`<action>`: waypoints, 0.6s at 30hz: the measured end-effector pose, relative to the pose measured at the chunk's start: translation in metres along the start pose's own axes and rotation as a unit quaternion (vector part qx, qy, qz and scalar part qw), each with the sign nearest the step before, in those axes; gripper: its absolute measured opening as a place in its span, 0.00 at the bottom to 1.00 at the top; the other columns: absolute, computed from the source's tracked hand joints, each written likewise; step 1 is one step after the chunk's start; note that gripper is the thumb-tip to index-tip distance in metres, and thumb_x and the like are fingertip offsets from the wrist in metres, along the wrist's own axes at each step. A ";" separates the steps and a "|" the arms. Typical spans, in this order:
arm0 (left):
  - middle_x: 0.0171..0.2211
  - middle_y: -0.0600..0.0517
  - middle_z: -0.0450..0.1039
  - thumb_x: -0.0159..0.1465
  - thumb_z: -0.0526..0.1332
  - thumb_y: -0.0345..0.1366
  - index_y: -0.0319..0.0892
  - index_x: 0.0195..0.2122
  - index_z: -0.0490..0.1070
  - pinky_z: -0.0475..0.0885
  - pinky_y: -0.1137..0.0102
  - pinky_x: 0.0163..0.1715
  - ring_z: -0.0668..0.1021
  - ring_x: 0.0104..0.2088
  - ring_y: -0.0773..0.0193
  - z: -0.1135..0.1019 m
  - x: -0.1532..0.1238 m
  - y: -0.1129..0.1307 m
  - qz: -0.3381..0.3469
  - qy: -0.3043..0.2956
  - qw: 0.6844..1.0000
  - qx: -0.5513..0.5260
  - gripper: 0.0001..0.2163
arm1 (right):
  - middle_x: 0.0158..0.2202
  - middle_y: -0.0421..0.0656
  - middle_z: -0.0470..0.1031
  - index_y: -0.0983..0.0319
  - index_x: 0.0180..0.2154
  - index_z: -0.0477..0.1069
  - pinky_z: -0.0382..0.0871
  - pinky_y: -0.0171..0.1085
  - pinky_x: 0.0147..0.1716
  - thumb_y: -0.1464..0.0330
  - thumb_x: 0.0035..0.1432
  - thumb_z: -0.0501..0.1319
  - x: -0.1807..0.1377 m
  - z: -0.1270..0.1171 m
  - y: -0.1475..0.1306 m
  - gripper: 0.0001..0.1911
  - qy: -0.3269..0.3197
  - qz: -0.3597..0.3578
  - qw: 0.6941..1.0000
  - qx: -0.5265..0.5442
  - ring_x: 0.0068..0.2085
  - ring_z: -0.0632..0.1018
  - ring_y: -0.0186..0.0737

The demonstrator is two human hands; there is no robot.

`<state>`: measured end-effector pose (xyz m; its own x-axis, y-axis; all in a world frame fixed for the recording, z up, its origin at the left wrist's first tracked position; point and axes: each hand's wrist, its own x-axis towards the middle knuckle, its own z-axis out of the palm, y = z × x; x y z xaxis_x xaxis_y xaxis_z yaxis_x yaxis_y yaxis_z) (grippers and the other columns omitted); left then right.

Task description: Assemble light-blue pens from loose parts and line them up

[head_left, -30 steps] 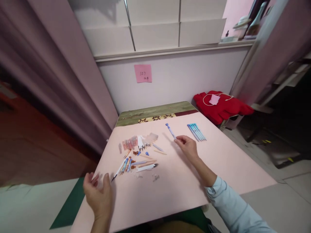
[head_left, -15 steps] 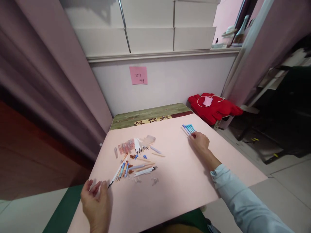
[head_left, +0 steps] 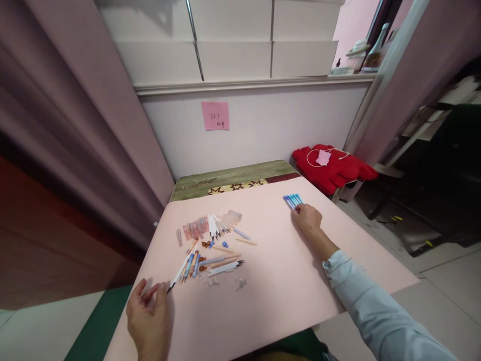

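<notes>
At the right of the pink table top, my right hand [head_left: 308,219] is closed with its fingertips pinched at the near end of a pen in a row of blue and turquoise pens [head_left: 292,200]. The pens lie side by side, and my fingers hide their lower ends. My left hand [head_left: 148,318] rests palm up near the left edge, fingers loosely curled and apart, holding nothing. Beside its thumb lies a white pen refill [head_left: 177,276] with a black tip. Just beyond are several printed pen barrels [head_left: 191,265] and more white refills [head_left: 225,268].
Pinkish clear pieces [head_left: 196,228], fanned white refills [head_left: 217,225], brown and blue small caps [head_left: 225,244] and clear bits [head_left: 241,284] lie mid-left on the pink sheet [head_left: 278,286]. A red cloth [head_left: 326,170] sits beyond the right edge; a wall stands behind.
The outermost pen at the left of the row, tilted and slightly apart before, now lies against the others. My right hand shifted slightly with it; my left hand stays about where it was.
</notes>
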<state>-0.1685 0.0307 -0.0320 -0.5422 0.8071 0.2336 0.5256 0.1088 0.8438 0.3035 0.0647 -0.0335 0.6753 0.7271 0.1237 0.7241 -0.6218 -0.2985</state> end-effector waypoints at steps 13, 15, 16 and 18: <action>0.41 0.46 0.72 0.55 0.64 0.46 0.40 0.56 0.67 0.71 0.56 0.45 0.75 0.37 0.58 0.006 -0.002 -0.011 0.016 0.001 1.000 -0.020 0.29 | 0.41 0.50 0.79 0.58 0.42 0.79 0.65 0.38 0.36 0.60 0.58 0.57 -0.001 -0.006 0.002 0.16 -0.009 -0.015 0.999 -0.035 0.40 0.78 0.47; 0.42 0.45 0.72 0.56 0.63 0.46 0.40 0.56 0.66 0.71 0.57 0.45 0.76 0.39 0.58 0.007 -0.002 -0.015 0.023 0.000 1.000 -0.019 0.28 | 0.40 0.50 0.79 0.59 0.41 0.79 0.64 0.38 0.34 0.58 0.57 0.57 -0.004 -0.009 0.002 0.17 -0.001 -0.028 0.999 -0.025 0.39 0.78 0.47; 0.43 0.45 0.72 0.56 0.63 0.46 0.40 0.56 0.66 0.71 0.58 0.46 0.76 0.41 0.57 0.008 -0.002 -0.016 0.025 -0.001 0.999 -0.019 0.28 | 0.39 0.49 0.80 0.58 0.41 0.79 0.63 0.38 0.33 0.57 0.57 0.58 -0.007 -0.011 0.000 0.17 0.009 -0.034 0.999 -0.008 0.38 0.78 0.47; 0.43 0.44 0.72 0.56 0.63 0.45 0.39 0.56 0.66 0.71 0.59 0.46 0.76 0.42 0.57 0.009 -0.002 -0.018 0.028 0.006 0.999 -0.025 0.27 | 0.37 0.46 0.80 0.57 0.40 0.79 0.63 0.37 0.32 0.56 0.56 0.58 -0.018 -0.015 -0.010 0.17 0.037 -0.059 0.996 0.049 0.36 0.77 0.45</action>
<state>-0.1709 0.0319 -0.0523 -0.5211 0.8041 0.2863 0.5214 0.0343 0.8526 0.2860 0.0533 -0.0188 0.5977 0.7677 0.2309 0.7841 -0.4999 -0.3678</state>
